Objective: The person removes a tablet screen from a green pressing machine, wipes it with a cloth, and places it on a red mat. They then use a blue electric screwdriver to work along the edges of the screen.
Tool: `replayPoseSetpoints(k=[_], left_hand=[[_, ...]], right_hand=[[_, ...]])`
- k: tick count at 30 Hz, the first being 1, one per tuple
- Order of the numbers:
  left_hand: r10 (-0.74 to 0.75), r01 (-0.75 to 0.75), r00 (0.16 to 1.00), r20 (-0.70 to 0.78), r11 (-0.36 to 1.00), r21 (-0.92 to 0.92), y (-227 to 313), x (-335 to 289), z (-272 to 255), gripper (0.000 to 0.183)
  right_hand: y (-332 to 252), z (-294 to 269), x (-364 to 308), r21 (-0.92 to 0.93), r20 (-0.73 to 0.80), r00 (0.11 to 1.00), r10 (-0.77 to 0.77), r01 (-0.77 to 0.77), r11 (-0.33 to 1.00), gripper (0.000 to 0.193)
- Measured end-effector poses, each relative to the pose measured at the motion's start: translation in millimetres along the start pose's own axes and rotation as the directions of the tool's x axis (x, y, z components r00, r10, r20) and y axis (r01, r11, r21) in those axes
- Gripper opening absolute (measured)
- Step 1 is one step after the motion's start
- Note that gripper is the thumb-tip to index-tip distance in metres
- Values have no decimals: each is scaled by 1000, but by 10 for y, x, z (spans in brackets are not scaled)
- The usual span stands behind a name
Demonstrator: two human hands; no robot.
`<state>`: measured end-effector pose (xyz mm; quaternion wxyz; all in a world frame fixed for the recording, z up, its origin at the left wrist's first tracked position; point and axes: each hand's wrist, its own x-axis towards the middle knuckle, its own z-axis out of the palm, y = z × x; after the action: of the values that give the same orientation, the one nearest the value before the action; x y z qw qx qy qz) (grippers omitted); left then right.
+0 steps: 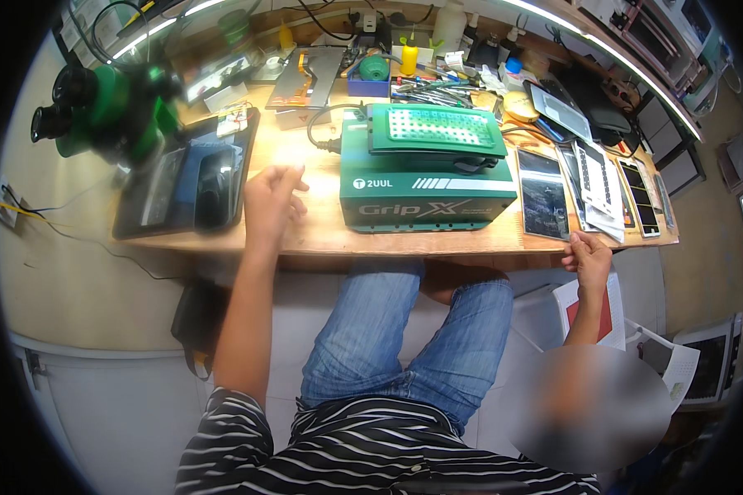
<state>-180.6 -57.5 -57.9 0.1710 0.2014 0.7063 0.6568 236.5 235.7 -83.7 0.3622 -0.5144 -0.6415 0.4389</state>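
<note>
On the wooden bench, my left hand (274, 198) is loosely curled with its fingers a little apart and nothing in them. It lies between a dark smartphone (215, 190) and a green box-shaped machine (428, 186) with a perforated, lit top plate. At the bench's front edge on the right, my right hand (588, 257) has its fingertips pinched together. They are beside the lower corner of a dark phone screen panel (544, 195); whether they grip anything is hidden. White sheet-like parts (596, 183) lie just beyond that hand.
A green microscope (107, 111) stands at the left over a large dark tablet-like slab (132, 216). Tools (437, 92), bottles and a blue bin (368, 86) crowd the back. A gold-framed phone part (639, 196) lies far right. A black cable (322, 124) runs into the machine's left side.
</note>
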Motion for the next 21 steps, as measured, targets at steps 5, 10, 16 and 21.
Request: replayPoseSetpoints(k=[5,10,16,21], left_hand=[[-279,301,936,214,950,-78,-5,430,95,47],[-277,308,930,243,946,-102,-31,513,293,35],[-292,307,936,198,950,-50,-116,598,246,46],[-303,327,921,244,943,-65,-132,694,215,39]], right_hand=[[-446,321,-197,-94,-23,997,-76,73,993,29],[-642,853,-422,147,369,927,-61,7,989,51],[-754,1144,-419,162,485,874,-3,-87,983,68],[-761,1149,-270,260,508,860,49,-207,943,77]])
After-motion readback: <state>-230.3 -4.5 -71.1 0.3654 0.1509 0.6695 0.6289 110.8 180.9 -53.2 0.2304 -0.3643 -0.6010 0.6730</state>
